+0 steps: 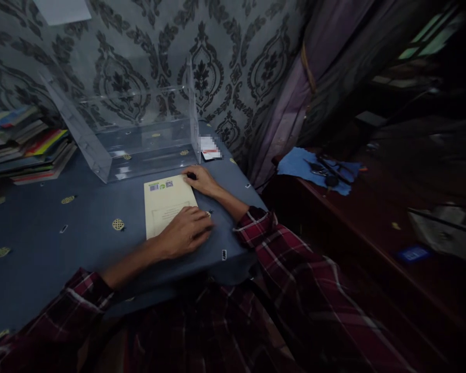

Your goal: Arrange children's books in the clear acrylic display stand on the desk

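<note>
A pale yellow book or booklet (166,199), with printed codes near its top edge and a framed block of text lower down, lies on the blue patterned tablecloth. Over its lower right part rests my left hand (184,233), palm down, fingers loosely bent and slightly blurred; it covers some of the print. My right hand (204,181) is at the book's upper right corner, with its thumb and forefinger around a small black object (192,176) whose kind I cannot make out.
Behind the book stands a clear plastic rack (155,155) against the wall. Stacked books (34,155) are at the left. A white card (209,147) lies right of the rack. Across a gap, a dark red wooden surface (357,217) carries a blue cloth (299,166) and dark tools.
</note>
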{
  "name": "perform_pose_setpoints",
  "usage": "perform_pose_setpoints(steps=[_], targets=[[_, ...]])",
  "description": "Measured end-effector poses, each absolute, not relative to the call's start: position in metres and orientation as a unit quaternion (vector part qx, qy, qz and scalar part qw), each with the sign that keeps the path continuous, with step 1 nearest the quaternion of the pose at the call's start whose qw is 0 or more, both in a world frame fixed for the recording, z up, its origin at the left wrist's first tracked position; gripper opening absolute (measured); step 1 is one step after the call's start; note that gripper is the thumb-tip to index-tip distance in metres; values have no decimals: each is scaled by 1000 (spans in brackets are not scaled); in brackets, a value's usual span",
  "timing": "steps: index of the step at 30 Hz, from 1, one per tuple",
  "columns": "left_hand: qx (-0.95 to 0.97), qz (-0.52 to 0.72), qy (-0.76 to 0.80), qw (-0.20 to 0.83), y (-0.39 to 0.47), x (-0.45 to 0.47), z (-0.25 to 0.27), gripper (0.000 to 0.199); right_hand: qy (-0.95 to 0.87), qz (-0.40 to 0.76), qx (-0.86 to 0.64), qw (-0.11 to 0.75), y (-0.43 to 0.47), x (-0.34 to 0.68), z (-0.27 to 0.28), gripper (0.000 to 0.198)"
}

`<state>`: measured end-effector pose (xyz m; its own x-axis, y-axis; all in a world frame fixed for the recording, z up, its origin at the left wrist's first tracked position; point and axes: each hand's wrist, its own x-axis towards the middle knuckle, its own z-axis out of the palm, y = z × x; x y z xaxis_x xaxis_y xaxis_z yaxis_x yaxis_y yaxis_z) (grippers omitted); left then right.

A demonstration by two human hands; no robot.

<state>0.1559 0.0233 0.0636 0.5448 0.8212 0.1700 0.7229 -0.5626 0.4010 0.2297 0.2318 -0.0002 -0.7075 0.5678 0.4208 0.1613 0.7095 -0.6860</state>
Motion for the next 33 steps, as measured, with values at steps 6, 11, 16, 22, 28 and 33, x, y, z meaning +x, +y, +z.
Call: perform_pose_setpoints(steps=[6,11,16,22,28,33], targets=[[843,182,477,168,20,216,64,31,-825,399,-222,333,236,225,-3,15],[840,195,465,201,8,254,58,21,-790,442,-250,344,239,220,-5,11],[881,178,400,177,-9,245,67,13,-792,436,-241,353,239,222,-4,12],[832,186,522,27,-16,176,59,25,-784,440,-238,367,243,222,-8,16],[838,139,526,44,-19,139,33,50,-781,446,-236,368,245,222,-12,16],[855,139,496,56,-27,134,35,44,-787,444,-225,364,244,224,-10,16]])
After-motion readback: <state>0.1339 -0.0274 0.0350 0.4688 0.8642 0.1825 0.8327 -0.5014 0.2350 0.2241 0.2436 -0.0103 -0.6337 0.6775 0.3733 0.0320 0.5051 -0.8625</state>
